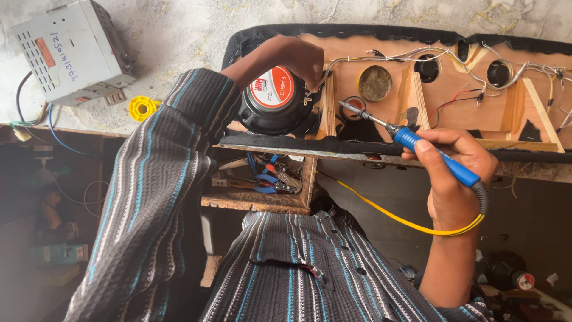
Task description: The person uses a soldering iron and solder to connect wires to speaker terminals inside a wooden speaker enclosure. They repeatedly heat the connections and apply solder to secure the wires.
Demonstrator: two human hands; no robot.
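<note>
Here the largest thing in view is the wooden speaker board (453, 128), edged in black fabric and lying across the counter (179, 36) from twelve to three o'clock, its underside up, with round cut-outs, wooden ribs and thin wires (476, 77) strung along its far edge. At eleven o'clock on the counter sits a grey car stereo unit (71, 50), with a yellow solder spool (142, 108) just beside it at its five o'clock. Mounted in the board, near the middle of the frame, is a black speaker (277, 101) with a red and white label on its magnet.

The left hand (298, 59) reaches over the speaker and rests at its one o'clock edge, fingers curled down at the terminals; whether they pinch a wire I cannot tell. The right hand (456, 173), at three o'clock, is clamped around the blue handle of a soldering iron (411, 140), whose tip points toward ten o'clock and hovers just short of the speaker's terminal side, not touching. A yellow cord (411, 223) trails from the handle.

By my judgement the step in hand is soldering the speaker's connection: the iron is poised. The next move calls for a steady lead at the terminal and a careful, short advance of the hot tip, clear of the left fingers.

Below the board, an open wooden tray (262, 200) holds pliers (271, 179).
</note>
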